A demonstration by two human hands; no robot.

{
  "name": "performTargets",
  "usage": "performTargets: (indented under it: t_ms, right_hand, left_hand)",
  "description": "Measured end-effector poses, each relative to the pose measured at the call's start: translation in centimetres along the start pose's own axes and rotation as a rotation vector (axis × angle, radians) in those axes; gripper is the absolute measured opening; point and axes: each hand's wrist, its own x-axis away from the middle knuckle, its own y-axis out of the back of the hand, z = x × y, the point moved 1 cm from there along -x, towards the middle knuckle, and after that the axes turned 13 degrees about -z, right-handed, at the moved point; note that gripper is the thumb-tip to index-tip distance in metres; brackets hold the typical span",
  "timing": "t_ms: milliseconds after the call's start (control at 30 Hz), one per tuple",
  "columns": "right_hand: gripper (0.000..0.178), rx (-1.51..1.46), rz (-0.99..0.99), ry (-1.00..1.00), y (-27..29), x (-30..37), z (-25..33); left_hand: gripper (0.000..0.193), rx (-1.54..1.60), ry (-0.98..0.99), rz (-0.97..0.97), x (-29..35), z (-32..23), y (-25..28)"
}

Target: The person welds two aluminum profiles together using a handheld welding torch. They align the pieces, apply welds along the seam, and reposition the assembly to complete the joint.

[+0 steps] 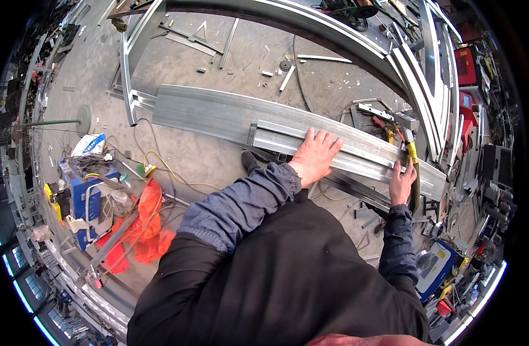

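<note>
A long grey metal channel [276, 137] lies on top of a wide flat metal sheet [207, 109] in front of me. My left hand [316, 158] rests palm down on the channel, its fingers stretched toward the far edge. Farther right, my right hand [402, 183] has its fingers extended at the near edge of the metal, holding nothing that I can make out. Right beside its fingertips stands a yellow-wrapped tool end [411, 151] with a dark strap or bar below it; whether the fingers touch it, I cannot tell.
A large metal frame [334, 32] arches across the far side. Blue welding machine [85, 199] and orange-red cloth [149, 225] lie at left among cables. Another blue machine [436, 266] sits at lower right. Metal offcuts [287, 78] and a cable [302, 75] are scattered over the floor.
</note>
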Motion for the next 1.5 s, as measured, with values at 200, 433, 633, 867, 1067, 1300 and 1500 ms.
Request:
performTargets:
  t_ms: [200,433,633,867,1067,1300,1500]
  right_hand:
    - [0.081,0.036,0.085,-0.147,2.3,-0.6,-0.3]
    - [0.067,-0.021,0.040,-0.221,3.5,1.8,-0.6]
    - [0.049,-0.684,-0.035,-0.416,0.6,1.6,-8.6]
    - [0.038,-0.824,-0.179,-0.470,-1.0,1.5,-10.7]
    - [0.025,-0.781,-0.138,-0.349,-1.1,2.1,-9.2]
    - [0.021,-0.681,-0.124,-0.286,-0.4,2.4,-7.6]
    - [0.023,-0.613,-0.040,-0.245,0.1,1.9,-8.7]
  left_hand:
    - [0.104,-0.059,-0.041,-0.056,0.3,0.1,-0.6]
    - [0.101,0.017,-0.016,0.042,-0.4,0.6,-0.3]
    - [0.102,0.055,0.012,0.030,-0.6,0.1,0.3]
    - [0.101,0.052,0.011,0.014,-0.5,0.1,0.5]
    - [0.101,0.008,0.005,0.026,-0.4,0.0,0.7]
    - [0.100,-0.033,0.000,-0.006,-0.3,-0.1,-0.1]
    - [0.100,0.029,0.008,0.004,-0.6,0.3,-0.2]
